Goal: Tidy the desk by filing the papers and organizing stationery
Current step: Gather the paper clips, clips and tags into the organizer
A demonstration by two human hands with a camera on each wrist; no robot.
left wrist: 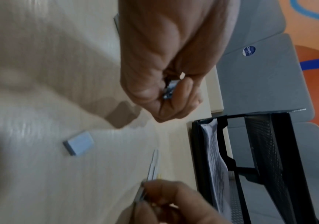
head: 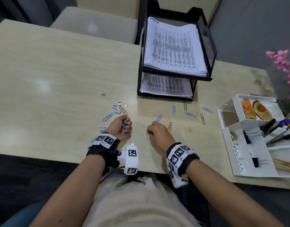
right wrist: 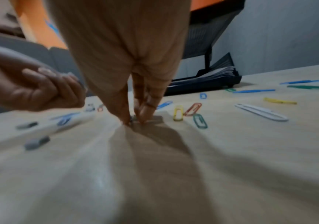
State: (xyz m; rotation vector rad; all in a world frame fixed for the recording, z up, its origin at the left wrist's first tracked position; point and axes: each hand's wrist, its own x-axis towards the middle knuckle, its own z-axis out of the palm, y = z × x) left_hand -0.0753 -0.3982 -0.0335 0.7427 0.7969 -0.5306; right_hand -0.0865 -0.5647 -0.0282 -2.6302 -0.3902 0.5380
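Mid-pickup of loose stationery near the front edge of the desk (head: 42, 71). Left hand (head: 120, 128) curled shut around a small stack of staple strips (head: 125, 125), held just above the surface. Right hand (head: 157, 132) fingertips down on the desk, thumb and forefinger closed together on something small; the right-wrist view is too blurred to say whether clip or staple, so grasp unconfirmed. White paper clip (head: 144, 126) lies just beside the right fingertips, on their left, between both hands, long axis diagonal toward the far-left corner. Right hand nearer; left already full. More coloured paper clips (head: 189, 114) scattered toward the right edge, short of the white organizer tray (head: 229, 145). Papers already in the black mesh file tray (head: 206, 38) at the far edge.
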